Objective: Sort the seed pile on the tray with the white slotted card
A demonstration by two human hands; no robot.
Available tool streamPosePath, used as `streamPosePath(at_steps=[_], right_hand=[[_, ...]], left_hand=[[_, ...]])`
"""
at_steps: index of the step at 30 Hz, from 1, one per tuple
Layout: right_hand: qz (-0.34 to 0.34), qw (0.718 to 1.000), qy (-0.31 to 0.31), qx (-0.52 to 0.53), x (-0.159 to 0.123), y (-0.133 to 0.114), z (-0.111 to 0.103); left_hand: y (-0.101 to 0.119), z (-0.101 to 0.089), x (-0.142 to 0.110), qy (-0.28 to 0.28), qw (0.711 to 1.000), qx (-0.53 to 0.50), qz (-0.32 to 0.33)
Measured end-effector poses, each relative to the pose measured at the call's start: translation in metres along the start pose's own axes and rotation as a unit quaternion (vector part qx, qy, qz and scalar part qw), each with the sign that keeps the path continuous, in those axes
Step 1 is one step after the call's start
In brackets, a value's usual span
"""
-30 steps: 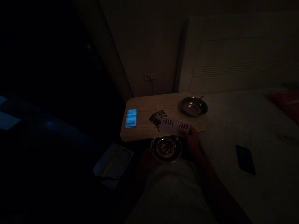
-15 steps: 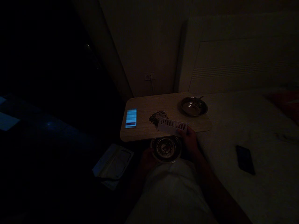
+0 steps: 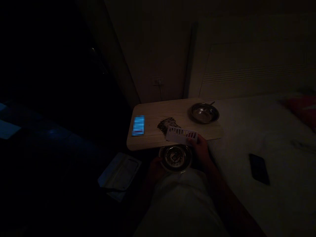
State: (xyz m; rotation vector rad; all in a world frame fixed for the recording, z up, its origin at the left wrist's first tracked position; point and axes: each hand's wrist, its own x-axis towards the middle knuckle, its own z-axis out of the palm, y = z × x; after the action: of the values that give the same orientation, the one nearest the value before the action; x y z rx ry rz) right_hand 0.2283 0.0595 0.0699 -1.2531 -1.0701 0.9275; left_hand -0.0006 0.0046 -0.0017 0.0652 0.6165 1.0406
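In dim light, my right hand (image 3: 200, 148) grips the right end of a flat, pale strip with a row of slots (image 3: 178, 136), which looks like plastic. The strip lies over the near edge of a small wooden-topped table (image 3: 153, 110). Its far side meets a heap of small dark bits mixed with lighter ones (image 3: 168, 123); their kind is too dark to tell. Just below that edge, my left hand (image 3: 157, 167) is closed on the left rim of a metal bowl (image 3: 188, 161). Dark bits lie scattered inside the bowl. Most of my left fingers are in shadow.
Another metal bowl (image 3: 204, 113) with a utensil handle stands at the table's right end. A lit, blurred screen (image 3: 138, 125) lies at the left end. On the pale bedding to the right is a dark phone (image 3: 259, 168). A pale box-like object (image 3: 120, 174) sits lower left.
My right hand's slotted strip has shifted slightly toward me, nearer the table edge, showing a bit more of the heap. The left hand and its bowl stay in place.
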Motion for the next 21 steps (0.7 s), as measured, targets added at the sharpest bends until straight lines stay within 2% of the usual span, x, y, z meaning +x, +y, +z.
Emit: streamPosePath(at_steps=[8,21], right_hand=[[0.014,1.0,-0.01,0.016,-0.0025,0.0015,-0.0008],[0.048,0.997,-0.011,0.057,-0.003,0.0084,-0.0047]], left_hand=[[0.0015,0.0042,-0.0022,0.008,1.0,-0.002,-0.009],[0.0006,0.0001,-0.0022,0.014,1.0,0.005,-0.008]])
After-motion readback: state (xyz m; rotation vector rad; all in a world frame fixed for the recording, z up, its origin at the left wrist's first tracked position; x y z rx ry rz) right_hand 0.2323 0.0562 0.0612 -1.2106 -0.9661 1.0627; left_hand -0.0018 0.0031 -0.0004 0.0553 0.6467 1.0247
